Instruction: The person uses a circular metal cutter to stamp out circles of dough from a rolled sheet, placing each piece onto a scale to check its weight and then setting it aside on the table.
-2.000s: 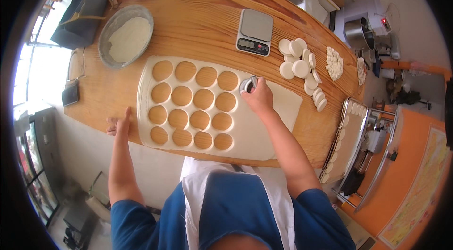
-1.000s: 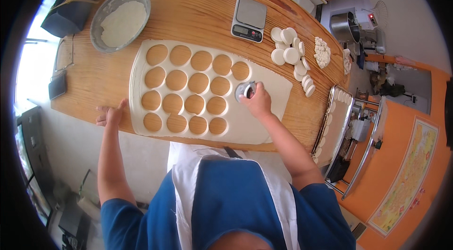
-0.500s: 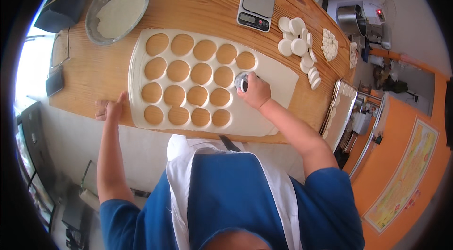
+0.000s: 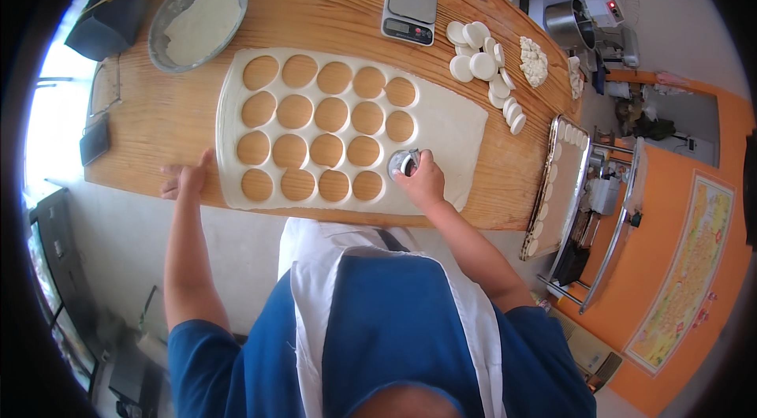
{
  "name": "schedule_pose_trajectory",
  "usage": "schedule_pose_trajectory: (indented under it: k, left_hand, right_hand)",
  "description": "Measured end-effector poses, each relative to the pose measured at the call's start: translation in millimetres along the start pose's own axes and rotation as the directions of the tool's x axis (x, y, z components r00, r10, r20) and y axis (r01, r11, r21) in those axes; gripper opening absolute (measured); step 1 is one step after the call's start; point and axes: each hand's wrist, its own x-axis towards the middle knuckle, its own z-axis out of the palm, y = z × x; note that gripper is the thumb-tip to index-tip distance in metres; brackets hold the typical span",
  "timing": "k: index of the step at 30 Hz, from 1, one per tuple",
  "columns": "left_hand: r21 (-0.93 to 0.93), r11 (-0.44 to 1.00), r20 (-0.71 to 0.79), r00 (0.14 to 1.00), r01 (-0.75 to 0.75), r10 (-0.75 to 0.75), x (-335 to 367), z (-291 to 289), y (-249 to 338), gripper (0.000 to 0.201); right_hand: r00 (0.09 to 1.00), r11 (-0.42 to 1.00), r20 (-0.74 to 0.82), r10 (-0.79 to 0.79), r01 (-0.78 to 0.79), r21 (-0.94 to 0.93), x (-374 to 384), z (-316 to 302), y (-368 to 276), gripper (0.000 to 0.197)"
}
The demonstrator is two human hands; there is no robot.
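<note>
A pale sheet of rolled dough point(image 4: 449, 130) lies on the wooden table, with rows of round holes cut through it. My right hand point(image 4: 424, 181) is closed around a round metal dough cutter point(image 4: 400, 163), which stands on the dough just below the hole in the rightmost column. To the right of the cutter the dough is uncut. My left hand point(image 4: 186, 179) rests on the table's near edge, left of the dough, its fingers apart and holding nothing.
A bowl of flour point(image 4: 197, 27) stands back left. Beyond the dough sits a kitchen scale point(image 4: 412, 6). Cut dough rounds point(image 4: 482, 66) are piled to its right, near a heap of small dough pieces point(image 4: 533, 63). A lined tray point(image 4: 557, 181) with dough rounds stands past the table's right end.
My right hand has moved the cutter nearer to me, leaving another round hole in the right column. My left hand stays on the table edge. The view has shifted slightly.
</note>
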Motion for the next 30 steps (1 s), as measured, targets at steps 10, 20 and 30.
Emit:
schedule_pose_trajectory:
  k: [10,20,30]
  left_hand:
    - [0.068,0.998,-0.033,0.999,0.007,-0.005,20.9,14.8,-11.0,0.129]
    - [0.037,0.999,-0.015,1.000,0.011,-0.011,1.0,0.7,0.0,0.119]
    - [-0.784,0.619,0.604,0.171,-0.047,0.778,-184.6,49.7,16.3,0.051]
  right_hand:
    - [0.999,0.994,-0.011,0.047,-0.048,-0.100,5.3,18.3,-17.8,0.041]
    - [0.668,0.646,0.430,-0.607,0.730,-0.222,35.8,-4.1,16.1,0.037]
    - [0.912,0.746,-0.362,-0.191,0.375,0.551,-82.6,-40.1,9.1,0.037]
